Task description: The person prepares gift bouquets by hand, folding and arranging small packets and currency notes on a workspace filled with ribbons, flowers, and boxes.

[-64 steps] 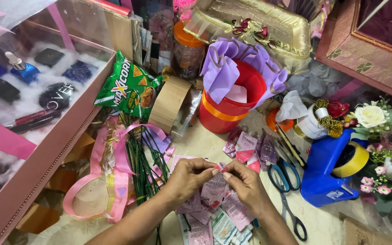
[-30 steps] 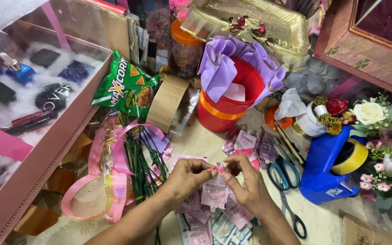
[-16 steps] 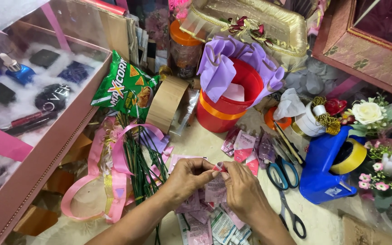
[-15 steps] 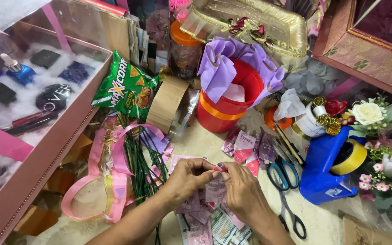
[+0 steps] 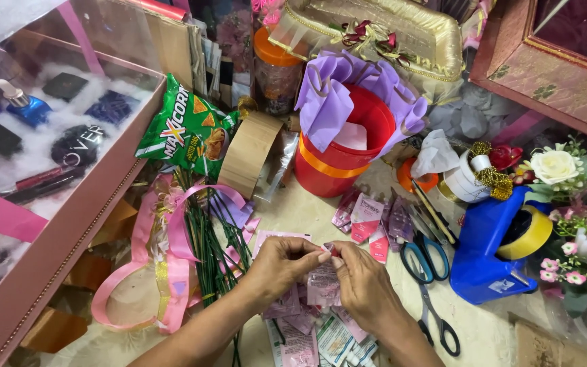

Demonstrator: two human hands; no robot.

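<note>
Hands meet over the surface (image 5: 307, 211): left hand (image 5: 281, 261) and right hand (image 5: 363, 282) both pinch 1 small pink sachet (image 5: 323, 284) at its top edge, above scattered sachets (image 5: 321, 336), apparently steadying it.

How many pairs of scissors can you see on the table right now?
1: the blue-handled scissors lie just right of the right hand, beside the blue tape dispenser. Clutter could hide others.
</note>
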